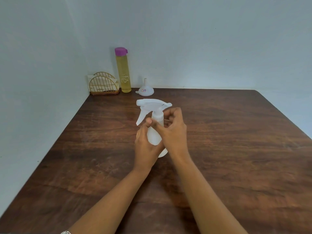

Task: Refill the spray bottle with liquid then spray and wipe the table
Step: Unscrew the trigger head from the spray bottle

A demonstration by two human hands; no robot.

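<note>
A white translucent spray bottle (154, 132) stands upright in the middle of the brown wooden table (236, 149), its trigger head pointing left. My left hand (146, 146) grips the bottle's body from the left, thumb up near the neck. My right hand (172, 129) is curled around the neck and collar just under the trigger head. At the back stands a tall clear bottle (123, 73) of yellow liquid with a purple cap. A small white funnel (145, 90) sits upside down to its right.
A gold wire holder (103, 86) with white napkins stands in the back left corner, beside the tall bottle. Pale walls close off the table's left and far sides. Bare wood lies to the right of the hands and in front of them.
</note>
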